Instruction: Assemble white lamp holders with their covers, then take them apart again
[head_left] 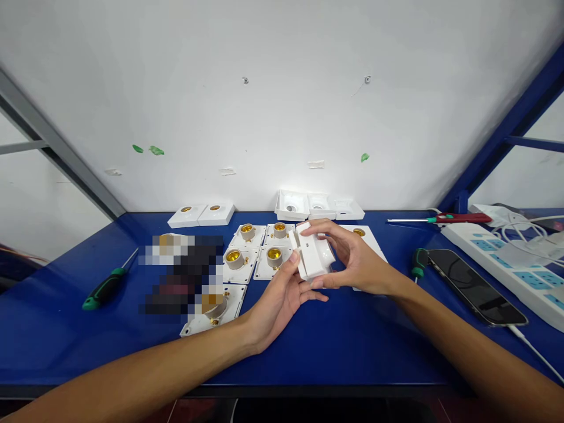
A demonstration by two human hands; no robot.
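Note:
Above the blue table, both my hands hold a white square lamp holder (314, 256) turned on its side. My left hand (284, 294) pinches its thinner base plate on the left, thumb on the near edge. The fingers of my right hand (352, 258) close around the cover, whose round collar points right. A thin gap shows between plate and cover. Just left of my hands lie several open base plates (241, 273) with brass screw sockets (274, 252). Behind my right hand, white square pieces (372, 242) are partly hidden, one with a brass socket.
Stacked white covers (293, 204) and two covered lamp holders (215, 212) stand along the wall. A green-black screwdriver (106, 291) lies left, beside a blurred patch. At right are a short screwdriver (419, 263), a phone (478, 286), a red-handled tool (462, 218) and a power strip (506, 264).

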